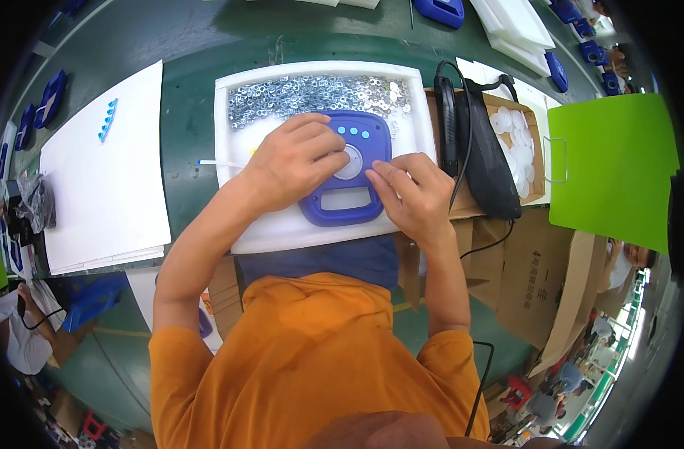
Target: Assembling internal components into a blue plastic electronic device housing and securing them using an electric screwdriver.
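A blue plastic housing (347, 215) lies on a white foam tray (263, 238) in front of me. It has a handle-like opening at its near end, a round pale disc (351, 166) in its middle and several light-blue dots at its far end. My left hand (297, 159) bends over the housing's left side, fingers curled with their tips by the disc; what they grip is hidden. At the right side my right hand (417, 193) pinches thumb and forefinger together over the housing, on something too small to make out.
Many loose metal nuts (282, 97) fill the tray's far part. Right of it stand a black cordless-looking tool (447, 127), a black pouch (491, 165) and a cardboard box of white discs (518, 146). White sheets (102, 187) lie left, with a blue strip (108, 120) on top.
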{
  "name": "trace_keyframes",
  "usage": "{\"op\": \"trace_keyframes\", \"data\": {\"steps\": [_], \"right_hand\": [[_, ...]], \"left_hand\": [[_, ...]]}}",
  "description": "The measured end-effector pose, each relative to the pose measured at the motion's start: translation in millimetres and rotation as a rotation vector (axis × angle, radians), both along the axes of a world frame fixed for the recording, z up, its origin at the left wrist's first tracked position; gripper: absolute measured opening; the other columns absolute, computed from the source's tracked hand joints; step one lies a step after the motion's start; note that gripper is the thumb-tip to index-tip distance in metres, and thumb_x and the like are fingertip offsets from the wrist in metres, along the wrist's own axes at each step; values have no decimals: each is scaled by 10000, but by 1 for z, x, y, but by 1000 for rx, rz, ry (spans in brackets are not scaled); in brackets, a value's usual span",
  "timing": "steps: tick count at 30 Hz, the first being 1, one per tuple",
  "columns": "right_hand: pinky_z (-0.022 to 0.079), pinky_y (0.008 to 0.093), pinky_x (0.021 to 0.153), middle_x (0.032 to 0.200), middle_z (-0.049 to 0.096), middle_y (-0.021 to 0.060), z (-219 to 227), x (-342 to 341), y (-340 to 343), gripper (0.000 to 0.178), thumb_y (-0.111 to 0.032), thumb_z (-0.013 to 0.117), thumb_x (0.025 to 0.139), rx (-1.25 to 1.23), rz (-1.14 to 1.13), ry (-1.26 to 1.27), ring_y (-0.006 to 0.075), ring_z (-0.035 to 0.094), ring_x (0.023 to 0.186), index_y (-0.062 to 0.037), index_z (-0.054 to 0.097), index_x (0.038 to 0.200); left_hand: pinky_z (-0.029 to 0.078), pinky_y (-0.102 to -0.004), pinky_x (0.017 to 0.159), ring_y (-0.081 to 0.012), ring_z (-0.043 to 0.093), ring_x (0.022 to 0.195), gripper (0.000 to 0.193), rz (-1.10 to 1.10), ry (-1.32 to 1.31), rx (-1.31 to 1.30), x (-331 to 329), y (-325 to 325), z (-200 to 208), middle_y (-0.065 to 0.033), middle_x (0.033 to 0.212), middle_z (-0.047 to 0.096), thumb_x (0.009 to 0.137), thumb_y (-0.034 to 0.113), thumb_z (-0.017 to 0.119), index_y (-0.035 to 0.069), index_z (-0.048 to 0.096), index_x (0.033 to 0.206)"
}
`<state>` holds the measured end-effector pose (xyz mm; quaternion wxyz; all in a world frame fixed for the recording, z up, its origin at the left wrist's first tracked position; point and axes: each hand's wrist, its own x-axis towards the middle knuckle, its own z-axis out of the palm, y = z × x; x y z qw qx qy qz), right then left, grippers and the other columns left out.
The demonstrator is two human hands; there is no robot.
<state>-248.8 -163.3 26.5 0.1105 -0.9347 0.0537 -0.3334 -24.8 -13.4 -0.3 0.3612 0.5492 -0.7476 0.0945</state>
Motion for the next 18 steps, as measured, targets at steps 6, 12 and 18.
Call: {"op": "trace_keyframes", "data": {"steps": [6,12,18], "right_hand": [[569,350,591,863,729,40,-1,-3,1,199,-101,971,831,31,7,-2,221,732,743,-69,841,979],[571,360,595,881,739,45,-3,-4,4,196,-96,963,837,78,16,-17,228,736,755,-66,841,988],[623,367,814,1241,817,73,-3,-5,19,383,-219,923,863,88,68,96,273,725,953,-65,836,1203]], "left_hand": [[636,-516,1111,-253,769,1023,205,-20,-95,-17,2,3,3,-70,1052,758,822,114,856,65,824,1019],[624,-534,1118,-297,776,1058,204,-71,72,2,5,9,8,-88,1100,781,806,88,853,60,835,1007],[575,-554,1170,-317,743,1162,167,-41,119,52,8,7,11,-97,1127,761,778,120,839,68,825,936]]}}
